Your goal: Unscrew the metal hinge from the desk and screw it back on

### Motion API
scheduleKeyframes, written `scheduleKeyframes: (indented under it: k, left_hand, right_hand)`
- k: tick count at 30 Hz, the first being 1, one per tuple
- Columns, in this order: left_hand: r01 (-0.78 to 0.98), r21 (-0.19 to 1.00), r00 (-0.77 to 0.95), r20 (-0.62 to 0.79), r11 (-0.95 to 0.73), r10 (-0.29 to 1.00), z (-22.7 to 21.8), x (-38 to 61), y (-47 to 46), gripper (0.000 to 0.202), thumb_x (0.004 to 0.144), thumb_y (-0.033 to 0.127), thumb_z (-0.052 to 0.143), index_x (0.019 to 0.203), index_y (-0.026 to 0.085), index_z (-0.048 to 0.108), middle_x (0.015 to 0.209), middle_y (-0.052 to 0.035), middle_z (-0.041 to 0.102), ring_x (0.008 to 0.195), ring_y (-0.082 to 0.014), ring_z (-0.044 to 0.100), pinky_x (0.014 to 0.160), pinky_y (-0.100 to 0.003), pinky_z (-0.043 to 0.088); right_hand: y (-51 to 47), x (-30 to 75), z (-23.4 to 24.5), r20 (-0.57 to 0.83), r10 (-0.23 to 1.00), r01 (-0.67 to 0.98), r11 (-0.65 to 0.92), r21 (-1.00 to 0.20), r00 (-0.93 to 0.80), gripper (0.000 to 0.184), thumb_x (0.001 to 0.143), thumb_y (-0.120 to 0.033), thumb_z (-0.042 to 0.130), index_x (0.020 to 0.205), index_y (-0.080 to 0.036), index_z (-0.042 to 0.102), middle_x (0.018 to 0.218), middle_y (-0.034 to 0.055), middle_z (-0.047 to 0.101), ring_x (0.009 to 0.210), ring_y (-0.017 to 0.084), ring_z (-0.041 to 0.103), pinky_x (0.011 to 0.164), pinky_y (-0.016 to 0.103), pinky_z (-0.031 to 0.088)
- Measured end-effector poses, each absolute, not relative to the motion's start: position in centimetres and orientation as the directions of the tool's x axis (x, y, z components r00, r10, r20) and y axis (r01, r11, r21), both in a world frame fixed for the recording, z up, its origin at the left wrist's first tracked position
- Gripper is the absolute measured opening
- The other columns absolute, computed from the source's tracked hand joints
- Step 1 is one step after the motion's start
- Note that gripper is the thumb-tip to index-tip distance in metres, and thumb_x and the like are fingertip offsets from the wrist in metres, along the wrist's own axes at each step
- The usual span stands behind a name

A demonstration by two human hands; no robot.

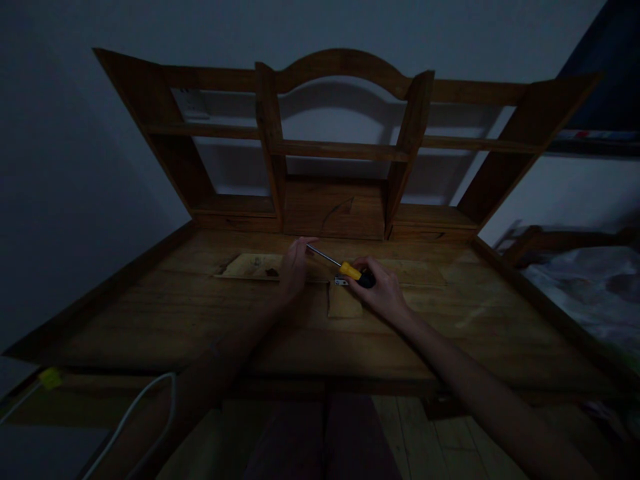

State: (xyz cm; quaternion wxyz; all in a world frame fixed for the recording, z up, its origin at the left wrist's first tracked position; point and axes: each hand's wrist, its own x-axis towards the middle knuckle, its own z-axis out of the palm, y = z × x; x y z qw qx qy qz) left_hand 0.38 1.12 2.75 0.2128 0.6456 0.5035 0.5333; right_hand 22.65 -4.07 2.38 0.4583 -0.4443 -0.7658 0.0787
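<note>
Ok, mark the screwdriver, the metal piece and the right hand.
Screwdriver (pixel 351 271): head view, yellow part of its handle.
Metal piece (pixel 341 281): head view, middle of its face.
Right hand (pixel 383 288): head view, back of the hand.

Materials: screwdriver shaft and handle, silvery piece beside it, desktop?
Screwdriver shaft: likely metal, bare or plated; thin, grey, some shine.
Handle: probably moulded plastic, from its solid yellow and black sections; the black could be rubber.
Silvery piece: likely metal; bright, reflective.
Desktop: wood, by the grain; faint sheen suggests varnish.

Boards (pixel 345 305) on desk (pixel 165 313), screwdriver (pixel 349 270) above them (fitting (pixel 341 281) just beside), shelf unit (pixel 343 152) behind
</note>
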Motion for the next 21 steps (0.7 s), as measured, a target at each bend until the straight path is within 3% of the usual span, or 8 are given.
scheduleKeyframes:
  k: [6, 21]
  left_hand:
    - [0.363, 0.797, -0.040, 0.531, -0.483, 0.846, 2.0, 0.2, 1.5, 0.049, 0.104, 0.033, 0.023, 0.131, 0.020, 0.062, 0.105, -0.0087, 0.068, 0.099, -0.0218, 0.065, 0.094, -0.038, 0.053]
    - [0.246, 0.850, -0.048, 0.491, -0.466, 0.870, 1.2, 0.1, 2.3, 0.053, 0.105, 0.040, 0.025, 0.127, 0.019, 0.068, 0.100, -0.0093, 0.067, 0.094, -0.0224, 0.062, 0.091, -0.037, 0.051]
  right_hand:
    - [-4.1, 22.8, 2.4, 0.610, 0.767, 0.598, 0.588, -0.544, -0.199, 0.024, 0.089, -0.036, 0.071, 0.107, -0.026, 0.061, 0.101, 0.0004, 0.071, 0.089, 0.018, 0.069, 0.079, 0.028, 0.049]
    - [-3.8, 22.8, 2.1, 0.640, 0.738, 0.575, 0.625, -0.528, -0.214, 0.023, 0.089, -0.037, 0.070, 0.107, -0.026, 0.061, 0.100, 0.0017, 0.071, 0.088, 0.019, 0.069, 0.079, 0.030, 0.051]
